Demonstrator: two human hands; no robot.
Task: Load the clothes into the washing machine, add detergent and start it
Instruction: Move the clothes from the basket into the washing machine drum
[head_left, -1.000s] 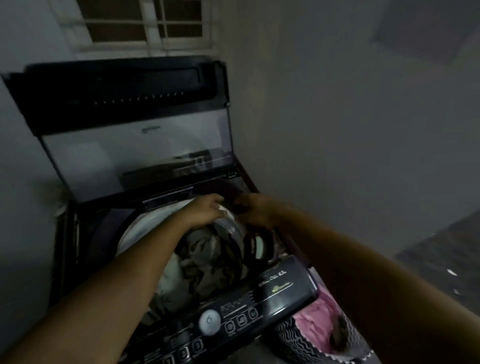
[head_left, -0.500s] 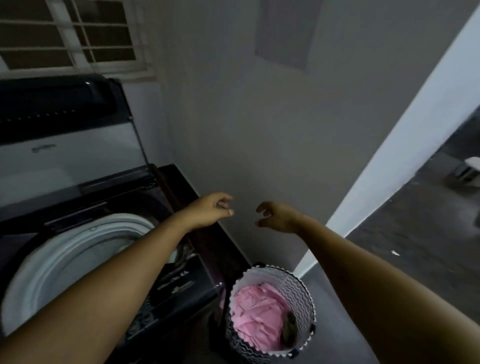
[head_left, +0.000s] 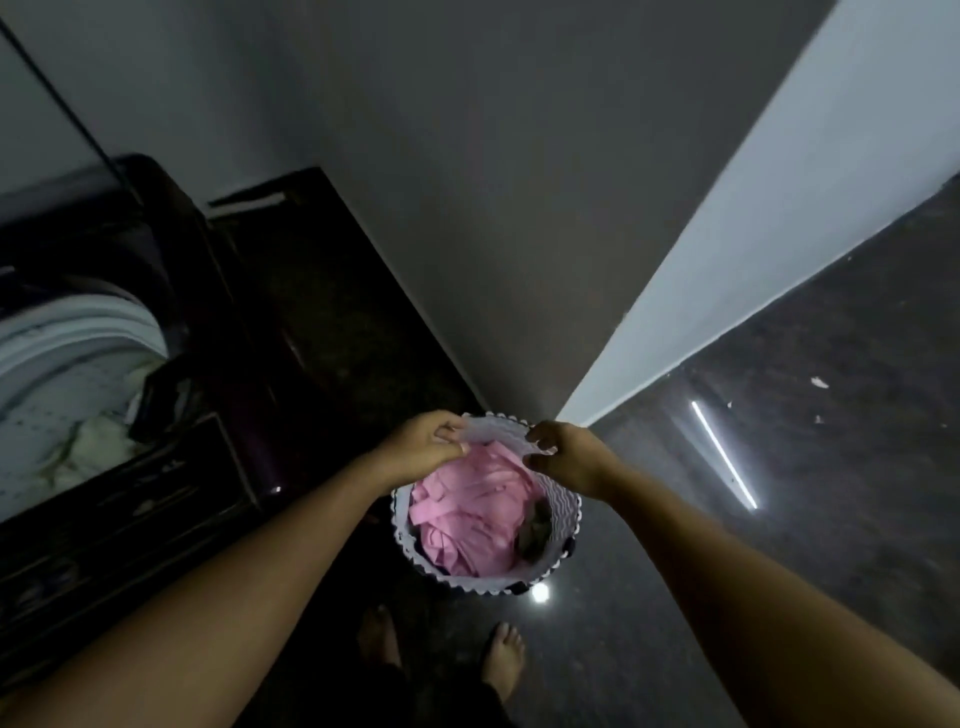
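Head view looks down on a round laundry basket (head_left: 563, 512) at six o'clock on the dark floor, with pink clothes (head_left: 467, 514) inside. The left hand (head_left: 426, 444) is at the basket's eleven o'clock and the right hand (head_left: 566, 457) at its one o'clock. Both have curled fingers, and I cannot tell whether they pinch the rim. The open washing machine (head_left: 218, 364) stands at nine o'clock, with pale clothes (head_left: 93, 447) in its drum.

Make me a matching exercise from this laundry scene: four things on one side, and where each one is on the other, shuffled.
1 pink clothes
2 pale clothes
3 laundry basket
4 left hand

a on the floor beside the washing machine
b at the basket's far rim
c inside the basket
d in the drum

Pairs: 1-c, 2-d, 3-a, 4-b
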